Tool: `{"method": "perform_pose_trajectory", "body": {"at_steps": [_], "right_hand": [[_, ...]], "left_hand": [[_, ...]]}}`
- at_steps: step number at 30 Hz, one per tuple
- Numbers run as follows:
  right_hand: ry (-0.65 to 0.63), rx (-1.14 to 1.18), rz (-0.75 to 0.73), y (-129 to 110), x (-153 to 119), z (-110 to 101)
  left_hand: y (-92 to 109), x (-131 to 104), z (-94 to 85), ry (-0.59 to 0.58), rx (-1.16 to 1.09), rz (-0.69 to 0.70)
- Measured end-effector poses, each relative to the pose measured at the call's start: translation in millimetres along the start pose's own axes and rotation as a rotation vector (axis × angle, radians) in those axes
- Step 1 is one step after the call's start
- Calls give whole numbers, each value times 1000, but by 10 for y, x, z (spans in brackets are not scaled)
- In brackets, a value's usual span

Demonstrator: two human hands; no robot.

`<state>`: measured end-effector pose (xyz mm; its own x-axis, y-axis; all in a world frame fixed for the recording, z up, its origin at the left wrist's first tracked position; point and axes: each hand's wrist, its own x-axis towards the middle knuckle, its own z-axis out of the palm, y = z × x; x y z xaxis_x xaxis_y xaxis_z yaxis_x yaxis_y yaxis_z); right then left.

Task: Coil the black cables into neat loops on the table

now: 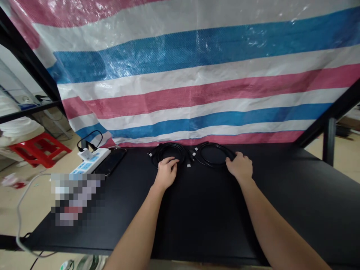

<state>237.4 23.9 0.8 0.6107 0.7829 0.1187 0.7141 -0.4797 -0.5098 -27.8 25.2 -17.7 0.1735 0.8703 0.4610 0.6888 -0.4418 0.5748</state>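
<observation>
Two coils of black cable lie side by side at the back of the black table. Over the front edge of the left coil (184, 150) rests my left hand (167, 171), its fingers bent and partly spread on the cable. My right hand (241, 165) is at the right end of the other coil (209, 164), with thumb and fingers closed around the cable there. Pale connector ends (188, 165) show between the coils, and another sticks out at the far left of the left coil.
On the left of the table (202, 217) are a white power strip (97, 159) with a plugged-in charger (85, 154), a dark phone (114, 161) and a blurred patch. A striped sheet (197, 93) hangs behind. A red stool (45, 150) and a seated person stand beyond the left side.
</observation>
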Motion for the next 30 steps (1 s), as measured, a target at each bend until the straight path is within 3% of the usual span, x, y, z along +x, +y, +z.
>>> {"method": "perform_pose_trajectory", "body": {"at_steps": [6, 10, 13, 16, 20, 23, 26, 30], "right_hand": [[63, 193, 56, 101, 113, 45], [155, 144, -6, 211, 186, 117], [138, 135, -22, 317, 249, 197], [101, 302, 30, 373, 294, 231], [11, 747, 177, 284, 270, 166], [-129, 1107, 185, 175, 203, 64], [-327, 1466, 61, 128, 126, -36], [-501, 1608, -164, 120, 25, -113]], "left_hand": [[-14, 13, -2, 63, -55, -82], [0, 19, -15, 81, -60, -140], [17, 18, -20, 78, -65, -161], [28, 20, -28, 65, -63, -182], [40, 27, -38, 63, -52, -208], [45, 32, -38, 63, -55, -218], [42, 35, -37, 67, -69, -215], [48, 30, -53, 89, -102, -195]]}}
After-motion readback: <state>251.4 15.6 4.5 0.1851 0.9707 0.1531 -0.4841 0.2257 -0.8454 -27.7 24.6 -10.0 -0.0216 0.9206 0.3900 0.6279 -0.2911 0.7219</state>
